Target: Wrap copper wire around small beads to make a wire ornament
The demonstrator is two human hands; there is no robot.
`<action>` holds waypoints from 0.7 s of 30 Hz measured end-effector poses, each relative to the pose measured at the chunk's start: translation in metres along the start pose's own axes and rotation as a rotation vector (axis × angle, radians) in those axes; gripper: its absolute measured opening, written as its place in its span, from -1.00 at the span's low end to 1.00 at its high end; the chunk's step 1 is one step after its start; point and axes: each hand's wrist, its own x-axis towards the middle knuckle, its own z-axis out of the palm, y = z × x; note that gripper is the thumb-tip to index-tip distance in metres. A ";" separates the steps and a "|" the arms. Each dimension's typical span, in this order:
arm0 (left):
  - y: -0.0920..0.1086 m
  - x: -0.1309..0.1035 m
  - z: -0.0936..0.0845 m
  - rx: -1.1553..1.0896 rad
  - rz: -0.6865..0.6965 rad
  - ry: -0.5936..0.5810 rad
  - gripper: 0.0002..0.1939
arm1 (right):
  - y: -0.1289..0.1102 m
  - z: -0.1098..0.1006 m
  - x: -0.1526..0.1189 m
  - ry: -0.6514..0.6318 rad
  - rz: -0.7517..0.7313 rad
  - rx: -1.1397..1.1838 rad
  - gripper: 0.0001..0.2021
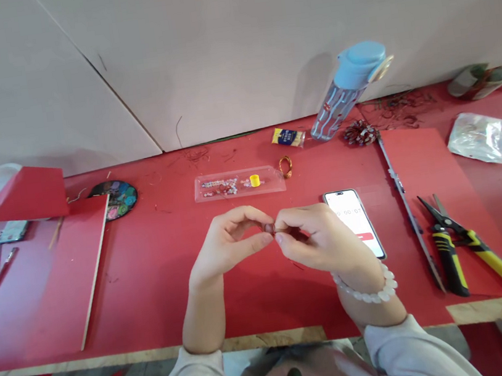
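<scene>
My left hand [234, 238] and my right hand [307, 236] meet fingertip to fingertip above the red table. Both are closed in a pinch on something small between them, too tiny to name. Just beyond them lies a clear plastic tray [245, 192] with rows of small beads [219, 187] and a yellow cap [254, 180] in it. A coil of reddish-gold cord or wire [285, 166] rests at the tray's right end. Beside my right wrist, which wears a white bead bracelet [371, 291], a phone [353, 220] shows a timer.
A blue-lidded bottle [344, 91] and a small yellow-blue packet [288, 137] stand near the wall. Farther right are a pinecone [361, 133], yellow-black pliers [458, 246] and plastic bags [477, 137]. At left, a red board [80, 268] partly covers a round dark palette [118, 198].
</scene>
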 end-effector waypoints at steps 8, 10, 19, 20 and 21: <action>-0.003 0.002 -0.004 -0.174 -0.107 -0.120 -0.77 | 0.000 0.003 0.000 0.013 -0.111 -0.061 -0.78; -0.002 0.003 -0.005 -0.161 -0.121 -0.140 -0.76 | 0.001 0.004 0.000 0.023 -0.145 -0.080 -0.77; -0.004 0.003 -0.009 -0.210 -0.107 -0.178 -0.81 | 0.000 0.005 0.000 0.033 -0.205 -0.135 -0.76; -0.004 0.003 -0.008 -0.231 -0.111 -0.178 -0.81 | 0.001 0.004 0.000 0.039 -0.210 -0.147 -0.76; -0.005 0.004 -0.008 -0.247 -0.114 -0.179 -0.82 | 0.001 0.004 0.000 0.044 -0.216 -0.161 -0.76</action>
